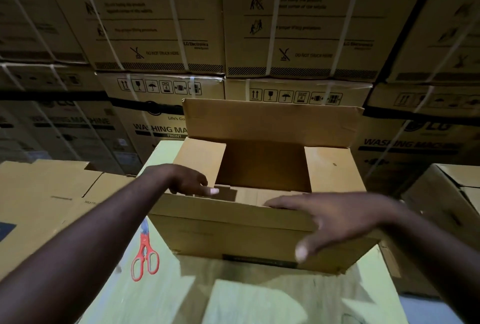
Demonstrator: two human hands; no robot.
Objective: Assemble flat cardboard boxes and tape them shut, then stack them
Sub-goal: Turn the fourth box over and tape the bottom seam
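Observation:
An open cardboard box (233, 235) stands on a pale green table (181, 297). Its far flap (270, 123) stands upright, and the two side flaps lie folded inward. My left hand (189, 180) rests on the left side flap with fingers stretched toward the opening. My right hand (335, 217) lies spread over the near flap and the box's front edge, the thumb hanging down the front wall. Neither hand holds anything.
Red-handled scissors (144, 256) lie on the table left of the box. Flat and assembled cardboard boxes sit at the left (46, 193) and at the right (446, 193). A wall of stacked washing-machine cartons (161, 38) rises behind.

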